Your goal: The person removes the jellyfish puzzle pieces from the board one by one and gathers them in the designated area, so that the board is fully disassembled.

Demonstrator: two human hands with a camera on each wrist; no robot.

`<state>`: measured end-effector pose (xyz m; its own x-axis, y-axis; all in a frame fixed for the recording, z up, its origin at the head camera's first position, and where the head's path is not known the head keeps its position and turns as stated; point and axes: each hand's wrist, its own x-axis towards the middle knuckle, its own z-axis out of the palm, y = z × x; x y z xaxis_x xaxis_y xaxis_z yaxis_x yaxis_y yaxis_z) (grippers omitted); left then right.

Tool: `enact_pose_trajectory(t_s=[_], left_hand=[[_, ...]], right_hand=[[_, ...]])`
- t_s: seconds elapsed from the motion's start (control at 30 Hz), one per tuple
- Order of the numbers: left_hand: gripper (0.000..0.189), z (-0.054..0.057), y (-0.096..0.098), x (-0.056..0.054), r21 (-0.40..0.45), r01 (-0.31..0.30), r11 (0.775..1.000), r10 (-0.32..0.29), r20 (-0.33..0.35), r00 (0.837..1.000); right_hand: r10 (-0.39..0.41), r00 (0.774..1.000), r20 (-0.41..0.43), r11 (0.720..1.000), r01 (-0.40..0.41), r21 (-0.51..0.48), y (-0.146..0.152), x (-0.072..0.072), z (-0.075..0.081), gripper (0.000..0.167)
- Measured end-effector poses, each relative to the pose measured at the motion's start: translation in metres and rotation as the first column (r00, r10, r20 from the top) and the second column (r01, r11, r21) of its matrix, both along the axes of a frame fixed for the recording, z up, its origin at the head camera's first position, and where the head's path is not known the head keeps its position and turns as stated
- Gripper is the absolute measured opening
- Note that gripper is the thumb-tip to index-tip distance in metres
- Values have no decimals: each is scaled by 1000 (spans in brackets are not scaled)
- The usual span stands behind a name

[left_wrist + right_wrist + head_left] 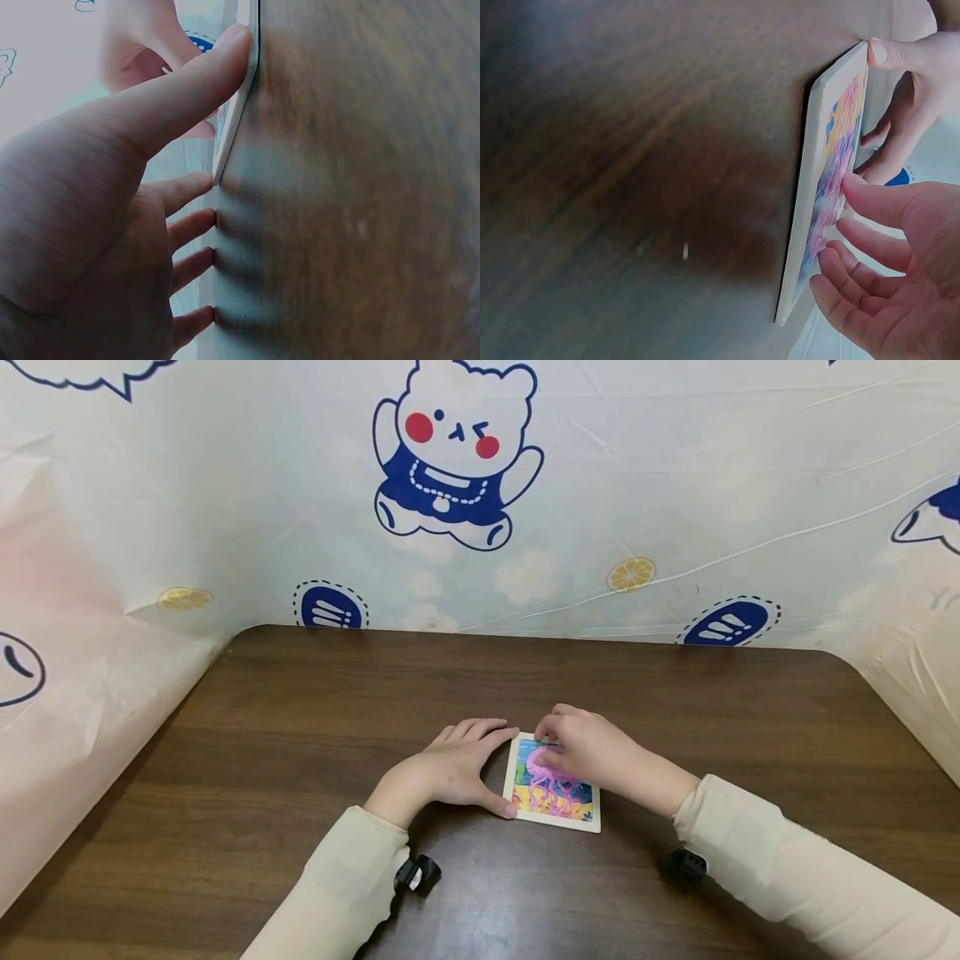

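Observation:
A small flat picture board [595, 817] with a pale frame lies on the table. Its bright print has a pink octopus-like figure over blue and yellow, like a child's puzzle. My left hand [448, 768] steadies the board's left side, fingers spread: the thumb [232, 56] touches the near corner, the index fingertip the far one. Over the upper part of the picture is my right hand [588, 745]. Its thumb [877, 201] and fingertips touch the printed surface with a gap between them, and no loose piece shows there. The right hand covers the board's upper right.
The brown wooden table [300, 710] extends around the board. A pale curtain [675, 468] with cartoon prints hangs along the back and both sides. Each sleeve cuff has a small black camera [422, 874] on it.

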<state>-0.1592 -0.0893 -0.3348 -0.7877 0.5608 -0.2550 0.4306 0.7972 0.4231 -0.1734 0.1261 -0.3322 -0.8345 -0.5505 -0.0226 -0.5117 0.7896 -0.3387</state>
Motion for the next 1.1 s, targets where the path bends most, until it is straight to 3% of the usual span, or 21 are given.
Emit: enact_pose_trajectory(t_s=[0.2, 1.1], left_hand=[[100, 1, 0, 0, 3, 3, 1000, -3, 1, 1000], [100, -1, -1, 0, 4, -1, 1000, 1, 2, 1000]], right_hand=[[31, 999, -37, 999, -31, 16, 0, 1, -1, 28], [115, 992, -57, 993, -116, -19, 8, 1, -3, 28]])
